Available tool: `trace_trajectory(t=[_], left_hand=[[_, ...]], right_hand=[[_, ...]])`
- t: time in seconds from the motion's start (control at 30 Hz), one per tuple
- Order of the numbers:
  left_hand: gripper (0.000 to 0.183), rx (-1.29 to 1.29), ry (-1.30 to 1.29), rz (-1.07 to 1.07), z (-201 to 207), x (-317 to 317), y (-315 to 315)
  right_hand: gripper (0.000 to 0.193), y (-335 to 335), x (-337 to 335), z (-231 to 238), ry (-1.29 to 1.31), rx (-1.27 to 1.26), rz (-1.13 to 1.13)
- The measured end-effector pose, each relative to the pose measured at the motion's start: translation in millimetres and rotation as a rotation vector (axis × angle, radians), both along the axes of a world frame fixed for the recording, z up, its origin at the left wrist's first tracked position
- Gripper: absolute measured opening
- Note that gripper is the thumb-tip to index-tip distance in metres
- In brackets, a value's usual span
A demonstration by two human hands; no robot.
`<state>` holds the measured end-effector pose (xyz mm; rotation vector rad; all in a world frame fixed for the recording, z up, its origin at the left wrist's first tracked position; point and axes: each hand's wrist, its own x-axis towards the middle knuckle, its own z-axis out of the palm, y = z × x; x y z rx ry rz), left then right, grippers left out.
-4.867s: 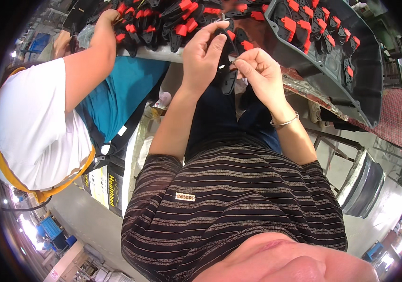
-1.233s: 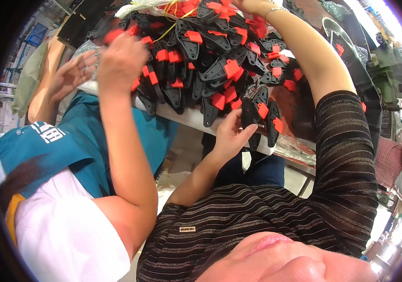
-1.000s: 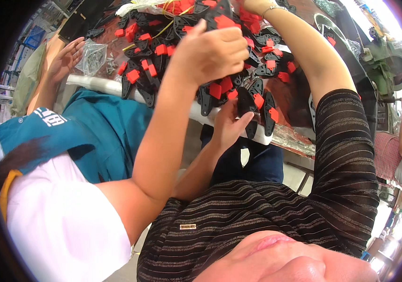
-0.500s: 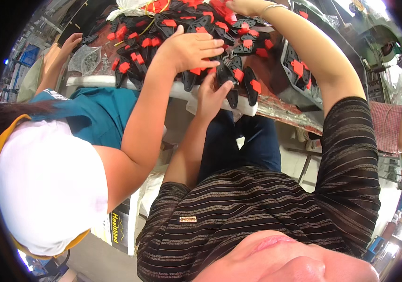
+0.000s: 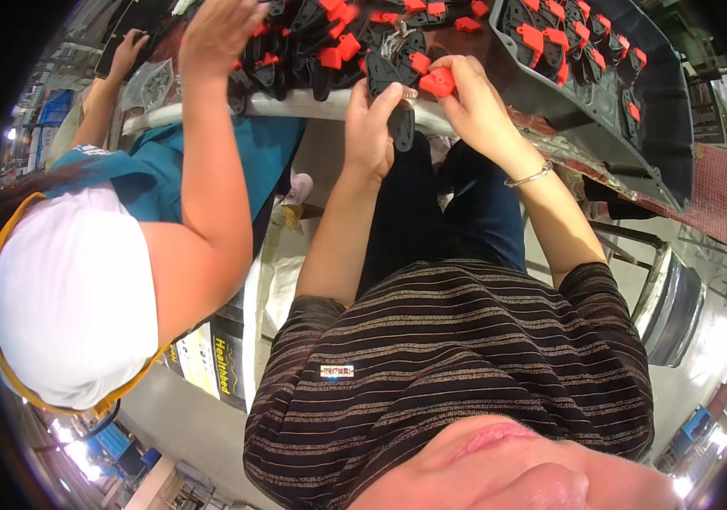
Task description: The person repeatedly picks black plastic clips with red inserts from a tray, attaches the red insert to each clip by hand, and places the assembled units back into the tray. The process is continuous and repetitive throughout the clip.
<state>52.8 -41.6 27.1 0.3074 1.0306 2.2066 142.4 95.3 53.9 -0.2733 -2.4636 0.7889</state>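
My left hand (image 5: pixel 370 136) grips a black plastic part (image 5: pixel 402 132), a long tapered piece held upright at the near edge of the table. A small metal coil, seemingly a spring, shows on it near my thumb. Between the thumb and fingers of my right hand (image 5: pixel 484 115) is a small red plastic clip (image 5: pixel 437 82), just to the right of the black part. I cannot tell whether the clip touches it. Beyond my hands lies a heap of similar black parts (image 5: pixel 299 59), many with red clips (image 5: pixel 348 47) on or among them.
To the right stands a dark plastic bin (image 5: pixel 627 157) holding several black parts with red clips. A co-worker's blurred hand (image 5: pixel 219 38) reaches over the heap at left, beside a clear plastic bag (image 5: pixel 149 85). A white padded edge (image 5: pixel 295 104) runs along the table front.
My right hand has come back from the far side of the heap with a red clip. The black part in my left hand is now raised slightly. The co-worker's hand has moved left and away.
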Motion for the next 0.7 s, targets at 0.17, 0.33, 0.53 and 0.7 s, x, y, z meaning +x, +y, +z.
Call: trace_trajectory(t=[0.17,0.33,0.53,0.7], left_hand=[[0.037,-0.076,0.073,0.054,6,9,22],[0.04,-0.18,0.13,0.118,-4,-7,34],[0.039,-0.243,0.24,0.078,-2,-17,41],[0.036,-0.353,0.449,0.23,-6,-46,61]], right_hand=[[0.036,-8,-5,4,-0.092,0.062,-0.141],[0.038,11,-2,-8,-0.02,-0.149,-0.001],[0.025,8,1,-17,0.184,-0.768,-0.095],[0.024,-2,-2,-27,0.317,-0.798,-0.181]])
